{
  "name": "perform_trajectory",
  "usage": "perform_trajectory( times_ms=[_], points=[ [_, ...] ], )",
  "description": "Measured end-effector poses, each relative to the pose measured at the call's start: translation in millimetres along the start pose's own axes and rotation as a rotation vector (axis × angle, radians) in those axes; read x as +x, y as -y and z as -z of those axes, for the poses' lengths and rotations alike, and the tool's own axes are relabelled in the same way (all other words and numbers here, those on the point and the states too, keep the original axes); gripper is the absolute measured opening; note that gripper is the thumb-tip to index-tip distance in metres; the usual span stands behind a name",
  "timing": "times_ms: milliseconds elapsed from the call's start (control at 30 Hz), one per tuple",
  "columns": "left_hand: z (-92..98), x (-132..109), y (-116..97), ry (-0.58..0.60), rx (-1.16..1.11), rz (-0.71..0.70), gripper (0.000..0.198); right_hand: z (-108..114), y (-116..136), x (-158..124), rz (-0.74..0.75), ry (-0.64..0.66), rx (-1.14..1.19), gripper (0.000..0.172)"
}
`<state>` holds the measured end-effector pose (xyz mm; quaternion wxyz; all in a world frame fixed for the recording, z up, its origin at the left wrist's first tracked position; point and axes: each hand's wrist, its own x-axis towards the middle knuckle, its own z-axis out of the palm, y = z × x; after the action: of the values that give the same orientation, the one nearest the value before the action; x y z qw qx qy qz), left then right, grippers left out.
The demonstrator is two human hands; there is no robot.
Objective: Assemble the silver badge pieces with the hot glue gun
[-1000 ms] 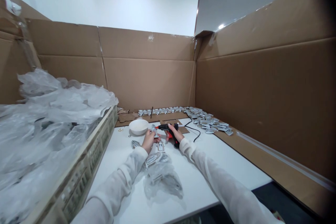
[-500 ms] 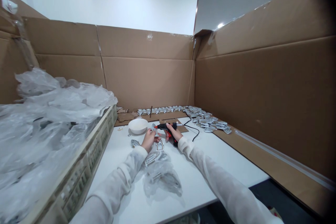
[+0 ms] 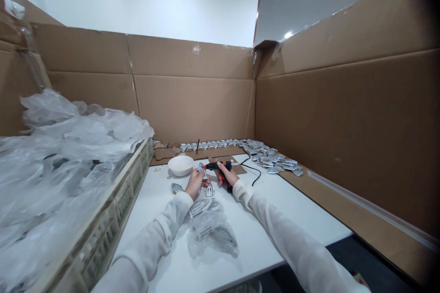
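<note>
My right hand (image 3: 227, 176) is wrapped round the handle of a black and red glue gun (image 3: 215, 166), its nozzle pointing left. In my left hand (image 3: 195, 183) is a small grey-and-white flat piece (image 3: 201, 168), held up at the nozzle tip; whether they touch I cannot tell. Just below my hands lies an arch-shaped piece (image 3: 209, 190) at the mouth of a clear plastic bag (image 3: 213, 231) with more such pieces inside. Left of my left hand, another grey piece (image 3: 176, 187) rests on the white table (image 3: 264, 224).
A white bowl (image 3: 180, 165) stands behind my left hand. Finished-looking grey pieces lie in a row (image 3: 213, 144) and a heap (image 3: 275, 160) at the back. A black cord (image 3: 257, 175) trails right. Left stands a crate (image 3: 129, 192) of plastic bags (image 3: 68, 160); cardboard walls (image 3: 192, 100) surround the table.
</note>
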<state>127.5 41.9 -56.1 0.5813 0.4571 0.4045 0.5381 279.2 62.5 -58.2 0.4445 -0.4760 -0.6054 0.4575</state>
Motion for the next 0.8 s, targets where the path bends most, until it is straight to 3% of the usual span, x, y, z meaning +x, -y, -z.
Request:
perform_trajectory(
  times_ms=[333, 800],
  points=[
    [0.1, -1.2, -0.2, 0.007, -0.024, -0.009, 0.015, -0.8, 1.4, -1.3, -0.006, -0.012, 0.006, 0.063],
    [-2.1, -3.2, -2.8, -0.022, -0.004, 0.002, 0.003, -1.3, -1.3, 0.8, -0.009, -0.052, 0.070, 0.062]
  ],
)
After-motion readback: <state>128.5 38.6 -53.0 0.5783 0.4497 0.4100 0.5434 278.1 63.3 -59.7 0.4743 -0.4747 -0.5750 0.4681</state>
